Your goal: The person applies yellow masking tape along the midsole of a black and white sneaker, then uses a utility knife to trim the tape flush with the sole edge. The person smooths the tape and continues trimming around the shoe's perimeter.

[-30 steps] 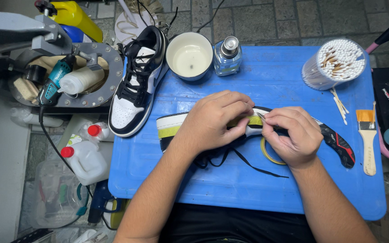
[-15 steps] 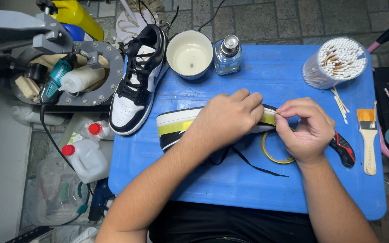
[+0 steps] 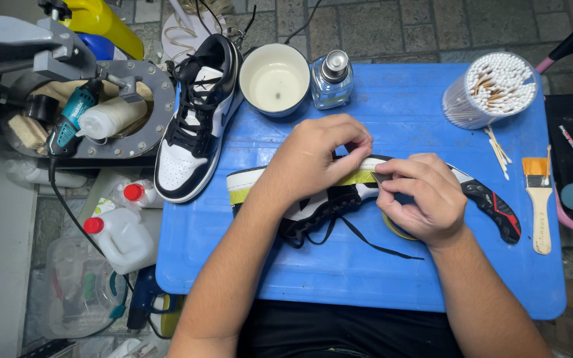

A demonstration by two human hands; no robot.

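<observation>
A black and white sneaker (image 3: 313, 205) lies on its side on the blue table (image 3: 366, 278), with a strip of yellow-green tape (image 3: 356, 177) along its white sole. My left hand (image 3: 319, 159) rests over the sneaker and pinches the tape against the sole. In my right hand (image 3: 426, 199) is a folding knife with a black and red handle (image 3: 495, 207), its blade tip at the tape close to my left fingers. A roll of tape (image 3: 396, 230) lies partly hidden under my right hand. The matching sneaker (image 3: 197, 119) lies at the table's far left corner.
At the back stand a white bowl (image 3: 274, 78), a small glass bottle (image 3: 331, 81) and a tub of cotton swabs (image 3: 492, 89). A paintbrush (image 3: 540, 199) lies at the right. To the left are a metal stand with a power tool (image 3: 67, 122) and white jugs with red caps (image 3: 124, 235).
My right hand has come back left with the knife, bringing the blade tip to the tape. My left hand has shifted slightly along the sole, fingers still on the tape.
</observation>
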